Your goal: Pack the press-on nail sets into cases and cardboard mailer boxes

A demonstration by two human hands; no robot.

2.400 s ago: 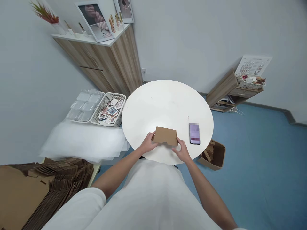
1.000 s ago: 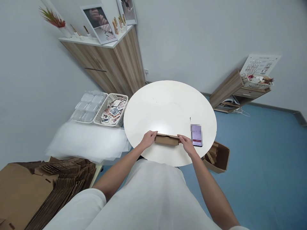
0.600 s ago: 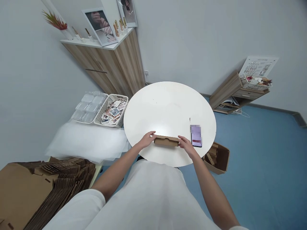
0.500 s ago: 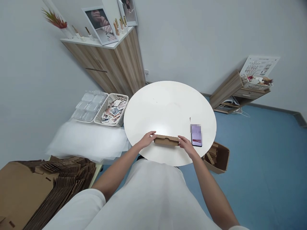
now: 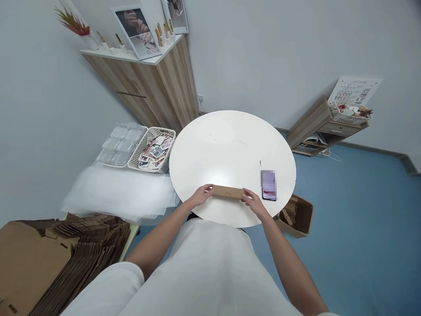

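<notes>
A small, long brown cardboard box (image 5: 228,192) lies near the front edge of the round white table (image 5: 230,140), its lid closed flat. My left hand (image 5: 202,195) grips the box's left end, fingertips at its upper corner. At the right end, my right hand (image 5: 252,202) holds the box between thumb and fingers. To the right of that hand a phone (image 5: 269,186) lies on the table, its screen lit and partly blurred out.
Left of the table are a basket of printed cards (image 5: 154,151), clear plastic cases (image 5: 120,145), translucent sheets (image 5: 118,188) and stacked flat cardboard (image 5: 36,259). An open carton (image 5: 304,219) stands on the floor at right. A wooden cabinet (image 5: 177,83) stands behind.
The box's front flap, raised with a dark gap under it before, is now closed. Both hands have shifted slightly at the box ends.
</notes>
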